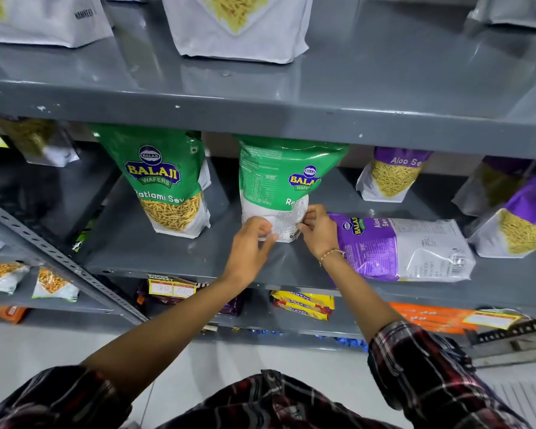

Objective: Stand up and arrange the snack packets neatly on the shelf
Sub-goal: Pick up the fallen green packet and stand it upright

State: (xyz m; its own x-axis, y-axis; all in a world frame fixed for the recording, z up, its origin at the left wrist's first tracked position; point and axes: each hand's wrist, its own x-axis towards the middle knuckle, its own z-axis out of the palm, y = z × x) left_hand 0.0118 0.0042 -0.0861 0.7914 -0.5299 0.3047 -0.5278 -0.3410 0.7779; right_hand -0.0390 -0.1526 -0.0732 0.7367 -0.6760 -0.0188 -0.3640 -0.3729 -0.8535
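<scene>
A green Balaji packet (279,181) stands upright on the grey middle shelf (174,255), turned partly sideways. My left hand (249,247) pinches its lower left corner and my right hand (317,232) grips its lower right corner. Left of it another green Ratlami Sev packet (164,181) stands upright, facing front. Right of my hands a purple Aloo Sev packet (406,249) lies flat on the same shelf. More purple packets stand behind it at the back (390,174) and at the far right (520,221).
White packets (239,26) stand on the upper shelf, whose front lip (260,116) overhangs the middle one. A slotted upright post (59,258) runs diagonally at left. The lower shelf holds yellow biscuit packs (304,305), orange packs (430,317) and small bags (54,283).
</scene>
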